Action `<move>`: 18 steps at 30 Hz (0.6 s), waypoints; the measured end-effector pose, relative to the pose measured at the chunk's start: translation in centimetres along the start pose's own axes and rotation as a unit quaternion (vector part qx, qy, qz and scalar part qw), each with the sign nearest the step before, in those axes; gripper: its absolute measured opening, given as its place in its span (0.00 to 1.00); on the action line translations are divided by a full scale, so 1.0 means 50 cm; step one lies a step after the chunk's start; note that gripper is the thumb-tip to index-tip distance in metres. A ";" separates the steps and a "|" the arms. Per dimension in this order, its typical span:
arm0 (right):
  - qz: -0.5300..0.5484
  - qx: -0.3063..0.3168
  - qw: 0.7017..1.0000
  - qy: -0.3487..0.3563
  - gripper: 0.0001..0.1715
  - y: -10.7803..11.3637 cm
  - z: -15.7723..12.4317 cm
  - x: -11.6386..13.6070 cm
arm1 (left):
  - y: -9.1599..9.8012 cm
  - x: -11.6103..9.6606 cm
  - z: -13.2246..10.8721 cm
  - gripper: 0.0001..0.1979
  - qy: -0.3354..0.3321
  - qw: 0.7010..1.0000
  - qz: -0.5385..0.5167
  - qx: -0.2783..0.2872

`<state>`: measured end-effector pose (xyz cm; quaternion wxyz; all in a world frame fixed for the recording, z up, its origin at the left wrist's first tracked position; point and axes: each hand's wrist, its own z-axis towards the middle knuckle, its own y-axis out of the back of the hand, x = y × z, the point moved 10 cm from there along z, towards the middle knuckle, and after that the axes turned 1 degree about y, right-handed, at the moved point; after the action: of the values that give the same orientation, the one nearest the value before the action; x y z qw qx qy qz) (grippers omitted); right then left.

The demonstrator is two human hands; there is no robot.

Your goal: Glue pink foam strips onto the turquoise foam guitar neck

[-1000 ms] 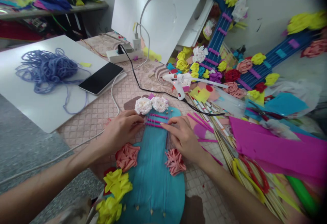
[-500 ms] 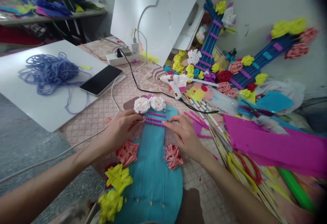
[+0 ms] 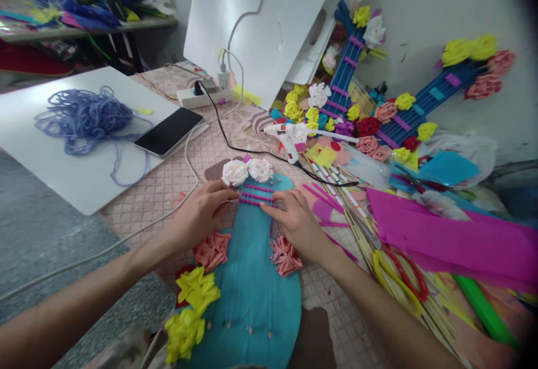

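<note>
A turquoise guitar-shaped craft piece (image 3: 252,268) lies in front of me, its neck pointing away. Several thin magenta strips (image 3: 257,188) cross the neck near its far end. My left hand (image 3: 210,209) is at the neck's left edge, thumb and forefinger pinched at the end of the nearest strip. From the right side, my right hand (image 3: 300,220) pinches the other end, its thumb reaching over the neck. Two white paper flowers (image 3: 235,173) top the neck. Salmon flowers (image 3: 286,256) flank the body, and yellow flowers (image 3: 197,290) sit at its left.
A white glue gun (image 3: 289,140) with a black cord lies beyond the neck. Left are a phone (image 3: 168,132) and tangled blue yarn (image 3: 86,114) on a white board. Scissors (image 3: 403,273), thin sticks and magenta paper (image 3: 445,234) cover the right side. Two blue decorated guitars (image 3: 432,100) lean behind.
My right thumb has slid slightly left and nearer along the neck, and the right fingers have closed in on its edge. My left hand stays almost in place.
</note>
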<state>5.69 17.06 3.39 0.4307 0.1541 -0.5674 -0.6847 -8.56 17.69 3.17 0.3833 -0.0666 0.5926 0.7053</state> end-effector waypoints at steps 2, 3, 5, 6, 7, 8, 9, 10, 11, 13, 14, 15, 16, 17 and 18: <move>-0.012 0.004 1.000 0.001 0.23 -0.001 0.001 0.002 | 0.000 -0.001 0.001 0.12 -0.002 1.000 -0.001 -0.003; -0.015 0.005 1.000 -0.001 0.22 -0.002 0.002 0.002 | 0.002 -0.003 0.002 0.12 -0.004 1.000 0.000 -0.005; -0.017 0.005 1.000 -0.006 0.21 -0.001 0.002 0.002 | 0.004 -0.014 0.006 0.13 -0.016 1.000 0.010 -0.008; -0.013 0.002 1.000 -0.008 0.21 0.000 0.002 0.002 | 0.001 -0.024 0.008 0.13 -0.029 0.999 0.019 0.000; -0.004 -0.004 1.000 -0.010 0.21 0.003 0.002 0.001 | -0.003 -0.035 0.010 0.15 -0.046 0.998 0.030 0.012; 0.010 -0.012 1.000 -0.013 0.23 0.006 0.001 0.000 | -0.008 -0.047 0.012 0.16 -0.065 0.997 0.045 0.026; 0.027 -0.019 0.999 -0.018 0.25 0.010 0.000 -0.002 | -0.014 -0.058 0.013 0.18 -0.084 0.994 0.062 0.039; 0.047 -0.029 0.998 -0.023 0.27 0.015 -0.001 -0.006 | -0.019 -0.067 0.014 0.21 -0.099 0.991 0.080 0.051; 0.066 -0.040 0.997 -0.029 0.29 0.021 -0.003 -0.011 | -0.025 -0.073 0.015 0.23 -0.111 0.987 0.098 0.063; 0.090 -0.061 0.993 -0.043 0.31 0.035 -0.008 -0.022 | -0.035 -0.081 0.015 0.25 -0.127 0.980 0.130 0.086; 0.096 -0.071 0.992 -0.050 0.32 0.042 -0.011 -0.027 | -0.041 -0.084 0.015 0.26 -0.133 0.976 0.140 0.099; 0.097 -0.082 0.990 -0.056 0.32 0.050 -0.014 -0.032 | -0.045 -0.085 0.015 0.26 -0.138 0.973 0.148 0.110; 0.097 -0.089 0.989 -0.062 0.32 0.055 -0.017 -0.036 | -0.049 -0.087 0.014 0.25 -0.142 0.971 0.152 0.119; 0.097 -0.094 0.989 -0.066 0.31 0.060 -0.020 -0.038 | -0.052 -0.088 0.014 0.25 -0.145 0.969 0.154 0.125; 0.099 -0.096 0.988 -0.070 0.31 0.063 -0.023 -0.040 | -0.054 -0.088 0.014 0.25 -0.147 0.968 0.154 0.130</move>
<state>8.98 17.92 5.36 0.4685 0.0070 -0.5399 -0.6993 -3.57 16.28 3.67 0.3583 0.1801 0.6194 0.6750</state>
